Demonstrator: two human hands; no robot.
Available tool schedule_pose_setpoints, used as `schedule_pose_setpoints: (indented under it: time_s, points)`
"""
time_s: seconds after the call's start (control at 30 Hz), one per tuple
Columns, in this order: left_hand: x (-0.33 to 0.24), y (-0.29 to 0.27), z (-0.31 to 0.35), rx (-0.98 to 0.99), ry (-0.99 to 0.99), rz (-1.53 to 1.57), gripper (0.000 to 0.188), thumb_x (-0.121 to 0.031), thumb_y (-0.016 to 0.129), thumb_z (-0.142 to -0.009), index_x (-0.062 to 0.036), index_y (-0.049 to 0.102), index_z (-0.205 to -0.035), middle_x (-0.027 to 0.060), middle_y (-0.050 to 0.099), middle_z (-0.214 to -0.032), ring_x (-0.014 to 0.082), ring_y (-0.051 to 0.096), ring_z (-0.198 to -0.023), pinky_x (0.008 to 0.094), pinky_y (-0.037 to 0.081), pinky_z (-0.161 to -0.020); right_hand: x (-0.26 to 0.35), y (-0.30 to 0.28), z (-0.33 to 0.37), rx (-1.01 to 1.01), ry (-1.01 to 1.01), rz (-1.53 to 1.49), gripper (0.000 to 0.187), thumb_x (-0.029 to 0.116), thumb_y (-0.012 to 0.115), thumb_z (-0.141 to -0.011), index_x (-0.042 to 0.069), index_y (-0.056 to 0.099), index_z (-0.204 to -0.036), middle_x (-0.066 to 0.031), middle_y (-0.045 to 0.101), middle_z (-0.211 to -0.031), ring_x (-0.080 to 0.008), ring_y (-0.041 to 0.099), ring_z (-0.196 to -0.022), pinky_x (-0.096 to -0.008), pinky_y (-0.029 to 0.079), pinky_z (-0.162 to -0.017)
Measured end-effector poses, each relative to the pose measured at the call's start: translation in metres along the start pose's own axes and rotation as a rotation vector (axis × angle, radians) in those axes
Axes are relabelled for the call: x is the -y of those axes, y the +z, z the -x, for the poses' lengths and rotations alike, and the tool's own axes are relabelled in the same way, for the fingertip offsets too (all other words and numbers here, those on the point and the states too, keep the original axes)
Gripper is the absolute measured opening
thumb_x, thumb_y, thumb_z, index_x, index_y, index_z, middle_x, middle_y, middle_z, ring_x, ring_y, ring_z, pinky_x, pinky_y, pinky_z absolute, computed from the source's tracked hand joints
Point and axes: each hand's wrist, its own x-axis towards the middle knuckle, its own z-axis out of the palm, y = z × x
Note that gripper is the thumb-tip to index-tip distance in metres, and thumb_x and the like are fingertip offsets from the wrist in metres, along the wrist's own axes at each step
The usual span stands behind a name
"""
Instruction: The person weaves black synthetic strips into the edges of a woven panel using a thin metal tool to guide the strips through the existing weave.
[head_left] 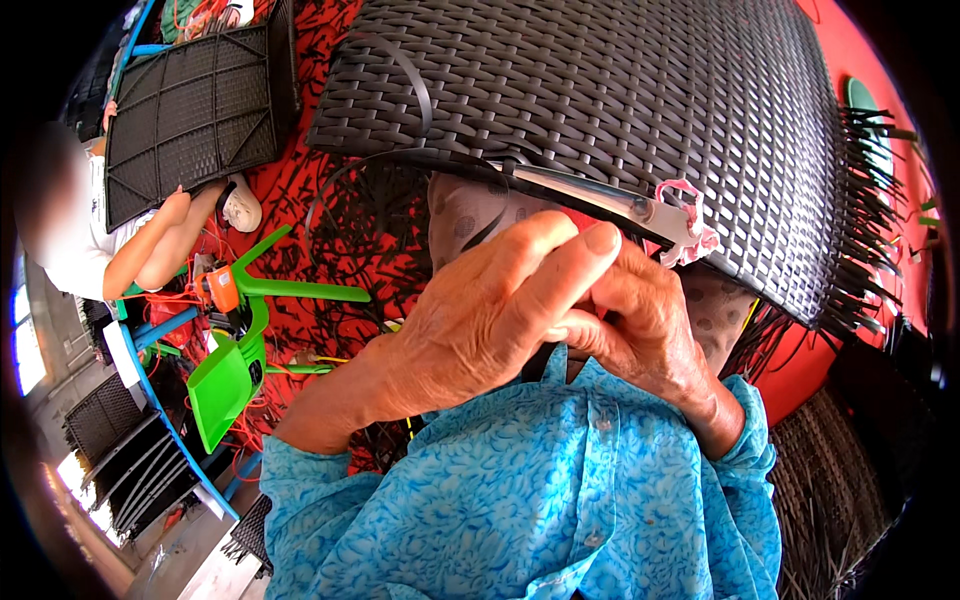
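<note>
A dark woven panel (590, 90) of flat plastic strips lies across my lap, its near edge just beyond my hands. My left hand (480, 310) is closed in front of that edge, its fingers bent and meeting those of my right hand. The right hand (640, 310) is curled too, thumb toward the left one. Whatever the fingers pinch, if anything, is hidden. A flat metal tool (600, 198) with pinkish wrapping (685, 220) at one end rests along the panel's edge, just past my fingertips. A loose black strip (412, 80) loops over the panel's left side.
Uncut strip ends (865, 200) bristle from the panel's right side. At left are a bright green chair-like plastic object (225, 390) and an orange item (218, 288). Black scraps litter the red floor. A seated person (130, 240) holds another dark woven panel (190, 120) at upper left.
</note>
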Motion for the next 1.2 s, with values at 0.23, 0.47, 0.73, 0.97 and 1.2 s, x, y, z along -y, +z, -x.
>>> schedule_pose_setpoints:
  time_s: [0.23,0.47,0.73,0.97,1.2]
  points:
    - [-0.007,0.000,0.007,0.177,-0.159,0.258,0.080,0.004,0.066,-0.068,-0.0056,0.028,-0.138,0.0192,0.051,-0.107,0.0350,0.055,-0.088,0.0402,0.046,-0.073,0.010,-0.004,0.012,0.040,0.060,0.023,0.014,0.004,0.062,-0.078,0.004,0.060,-0.092,-0.0109,0.061,-0.084,-0.0273,0.061,-0.073,-0.0351,0.048,-0.062]
    - [0.000,-0.033,0.011,0.187,-0.105,0.074,0.013,-0.014,0.065,-0.079,-0.0043,0.061,-0.087,0.0037,0.056,-0.065,0.0203,0.055,-0.058,0.0354,0.041,-0.061,0.007,-0.013,0.019,-0.072,0.068,-0.107,0.007,0.008,0.064,-0.082,0.004,0.059,-0.085,-0.0075,0.060,-0.080,-0.0252,0.060,-0.074,-0.0339,0.047,-0.070]
    - [-0.030,-0.098,0.007,0.059,-0.471,-0.071,0.011,-0.003,0.061,-0.074,0.0012,0.065,-0.083,0.0089,0.060,-0.067,0.0164,0.056,-0.059,0.0269,0.042,-0.054,-0.033,-0.050,0.010,-0.110,0.099,0.718,0.034,0.022,0.072,-0.071,0.008,0.063,-0.101,-0.0079,0.059,-0.093,-0.0285,0.055,-0.085,-0.0394,0.045,-0.075]
    - [0.039,-0.061,-0.003,0.106,-0.562,-0.194,0.007,-0.008,0.062,-0.080,-0.0035,0.062,-0.085,0.0101,0.058,-0.079,0.0268,0.058,-0.065,0.0325,0.047,-0.062,-0.060,-0.046,0.020,-0.075,0.247,0.491,0.027,0.018,0.069,-0.075,0.009,0.065,-0.101,-0.0082,0.059,-0.089,-0.0264,0.055,-0.083,-0.0368,0.047,-0.072]
    - [0.040,-0.048,-0.036,0.275,0.022,-0.222,0.010,-0.015,0.058,-0.084,-0.0049,0.056,-0.085,0.0089,0.061,-0.095,0.0294,0.058,-0.087,0.0401,0.044,-0.082,-0.063,-0.042,0.021,-0.134,0.169,0.522,0.027,0.016,0.068,-0.076,0.010,0.064,-0.102,-0.0078,0.058,-0.087,-0.0272,0.054,-0.080,-0.0371,0.045,-0.071]
